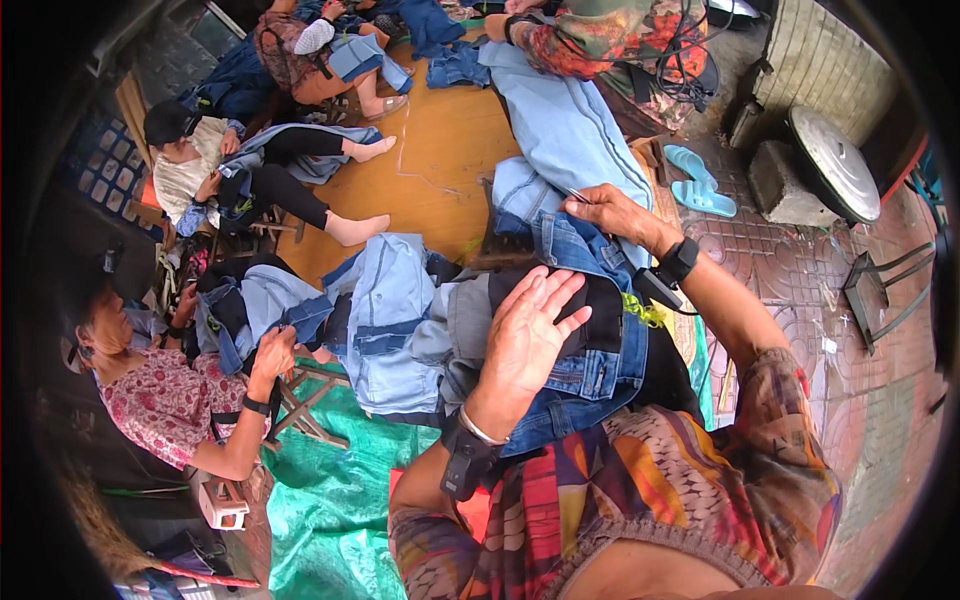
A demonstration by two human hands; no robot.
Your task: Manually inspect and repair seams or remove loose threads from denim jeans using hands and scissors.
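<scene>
Dark blue jeans (pixel 565 402) lie across my lap, bunched, with a dark inner panel of cloth showing. My left hand (pixel 535 335) rests flat over that dark cloth, fingers stretched out and holding nothing. Beyond the jeans' upper edge, my right hand (pixel 605 213) pinches a small, thin metal tool (pixel 577 195); only its tip shows, and the rest is hidden in the fingers. A yellow-green tuft of ribbon or thread (pixel 643 310) hangs at the jeans' right side, under my right wrist.
Light blue jeans (pixel 385 320) are heaped left of my lap; more denim (pixel 560 115) lies ahead on the brown board (pixel 430 150). Several people sit around with denim, one close at left (pixel 160 380). Blue slippers (pixel 700 185), a lidded pan (pixel 835 160) and a metal frame (pixel 880 290) stand right.
</scene>
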